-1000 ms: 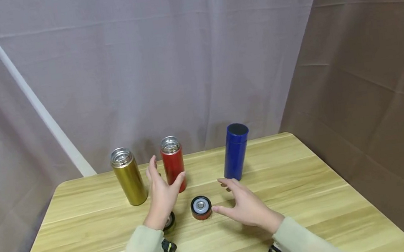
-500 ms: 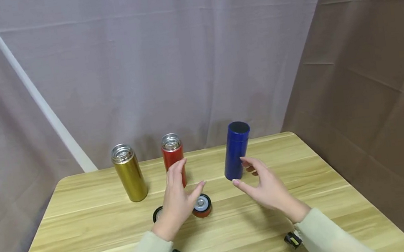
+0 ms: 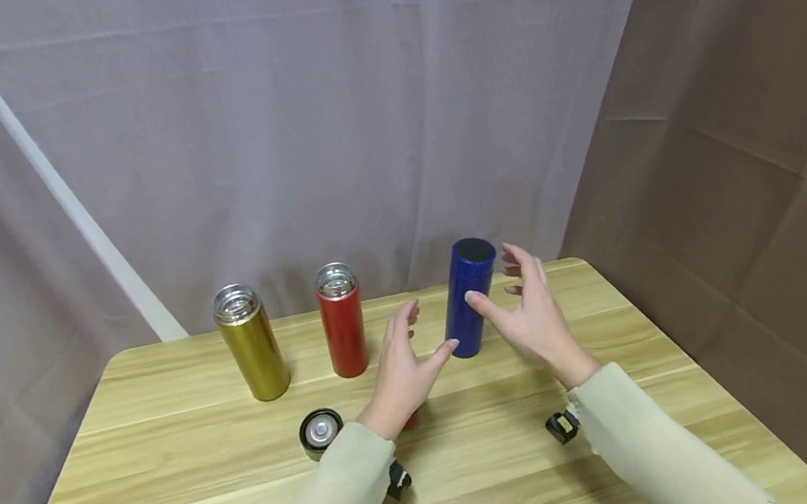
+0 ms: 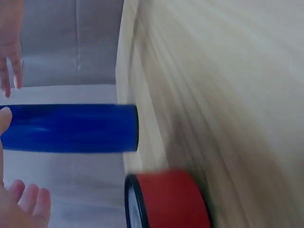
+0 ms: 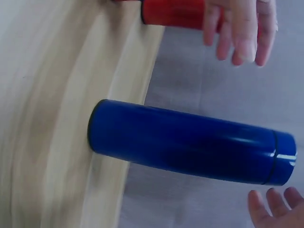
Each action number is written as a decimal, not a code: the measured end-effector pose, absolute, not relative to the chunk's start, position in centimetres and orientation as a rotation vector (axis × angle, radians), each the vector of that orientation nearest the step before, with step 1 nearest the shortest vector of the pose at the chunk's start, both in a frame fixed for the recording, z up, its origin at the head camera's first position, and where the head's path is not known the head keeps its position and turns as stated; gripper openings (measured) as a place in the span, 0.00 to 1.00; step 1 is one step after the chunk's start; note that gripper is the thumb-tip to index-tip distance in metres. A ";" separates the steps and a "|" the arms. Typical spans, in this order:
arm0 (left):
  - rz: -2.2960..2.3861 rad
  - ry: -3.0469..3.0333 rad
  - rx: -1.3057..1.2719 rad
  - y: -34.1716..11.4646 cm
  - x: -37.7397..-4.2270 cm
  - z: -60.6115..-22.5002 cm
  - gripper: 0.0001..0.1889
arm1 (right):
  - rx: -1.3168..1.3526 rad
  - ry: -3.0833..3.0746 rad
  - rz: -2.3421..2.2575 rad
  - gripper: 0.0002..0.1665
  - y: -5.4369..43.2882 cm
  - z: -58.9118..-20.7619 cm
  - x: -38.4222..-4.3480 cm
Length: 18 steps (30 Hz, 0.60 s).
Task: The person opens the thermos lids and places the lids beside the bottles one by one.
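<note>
A blue thermos (image 3: 465, 312) with its lid on stands upright toward the back right of the table. To its right, my right hand (image 3: 532, 316) is raised near the lid, thumb and fingers spread apart. My left hand (image 3: 404, 369) reaches in from the left, its thumb tip close to the lower part of the thermos. In the right wrist view, a gap shows between the blue thermos (image 5: 185, 140) and the fingertips (image 5: 278, 202) beside its lid. Neither hand holds anything. Partly behind my left wrist lies a red lid (image 4: 171, 199), seen in the left wrist view.
A red thermos (image 3: 344, 335) and a gold thermos (image 3: 256, 354) stand lidless at the back left of the wooden table (image 3: 150, 468). An upturned lid (image 3: 320, 430) lies left of my left forearm. Curtains (image 3: 328, 127) hang behind the table.
Both hands have moved right, toward the blue thermos. My right hand has also risen beside its lid. The left arm now covers most of the red lid and has uncovered the red thermos.
</note>
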State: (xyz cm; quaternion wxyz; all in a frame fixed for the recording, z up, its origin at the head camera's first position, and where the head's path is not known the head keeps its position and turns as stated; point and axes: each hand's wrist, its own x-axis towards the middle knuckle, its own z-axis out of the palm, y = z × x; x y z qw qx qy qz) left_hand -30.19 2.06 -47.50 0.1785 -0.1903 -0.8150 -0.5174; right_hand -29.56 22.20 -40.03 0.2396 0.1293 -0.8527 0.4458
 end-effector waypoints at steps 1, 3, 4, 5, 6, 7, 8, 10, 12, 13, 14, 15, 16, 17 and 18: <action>-1.498 -2.323 -0.525 2.6 -30.4 -47.5 0.43 | 0.339 -2.345 1.246 0.54 22.3 -40.0 -30.0; -1.579 -2.361 -0.495 3.5 -30.9 -47.5 0.45 | 0.322 -2.363 1.308 0.55 22.4 -39.9 -30.7; -1.612 -2.381 -0.477 3.9 -31.1 -47.6 0.47 | 0.320 -2.369 1.341 0.56 22.4 -39.9 -31.0; -1.650 -2.393 -0.466 4.3 -31.3 -47.6 0.48 | 0.324 -2.373 1.375 0.56 22.5 -40.0 -31.3; -1.688 -2.401 -0.457 4.6 -31.5 -47.7 0.49 | 0.328 -2.375 1.408 0.56 22.5 -40.0 -31.5; -1.712 -2.407 -0.457 4.9 -31.7 -47.7 0.50 | 0.331 -2.376 1.436 0.56 22.5 -40.1 -31.7; -1.736 -2.419 -0.455 5.2 -31.9 -47.8 0.51 | 0.334 -2.372 1.459 0.56 22.5 -40.2 -31.8; -1.759 -2.429 -0.469 5.6 -32.3 -47.9 0.53 | 0.340 -2.361 1.491 0.56 22.5 -40.4 -32.0; -1.771 -2.444 -0.498 6.0 -32.6 -47.9 0.54 | 0.344 -2.353 1.506 0.56 22.4 -40.5 -32.1; -1.768 -2.455 -0.518 6.1 -32.7 -47.9 0.55 | 0.344 -2.351 1.503 0.56 22.3 -40.6 -32.1; -1.770 -2.468 -0.532 6.2 -32.8 -47.9 0.56 | 0.345 -2.348 1.495 0.56 22.3 -40.6 -32.2; -1.767 -2.479 -0.545 6.3 -32.8 -47.8 0.56 | 0.345 -2.349 1.486 0.56 22.2 -40.7 -32.2; -1.774 -2.486 -0.555 6.3 -32.9 -47.8 0.56 | 0.344 -2.351 1.474 0.55 22.1 -40.7 -32.3; -1.775 -2.492 -0.562 6.4 -32.9 -47.8 0.56 | 0.338 -2.358 1.453 0.55 22.1 -40.7 -32.3; -1.773 -2.496 -0.565 6.4 -32.9 -47.8 0.56 | 0.331 -2.364 1.430 0.55 22.0 -40.7 -32.3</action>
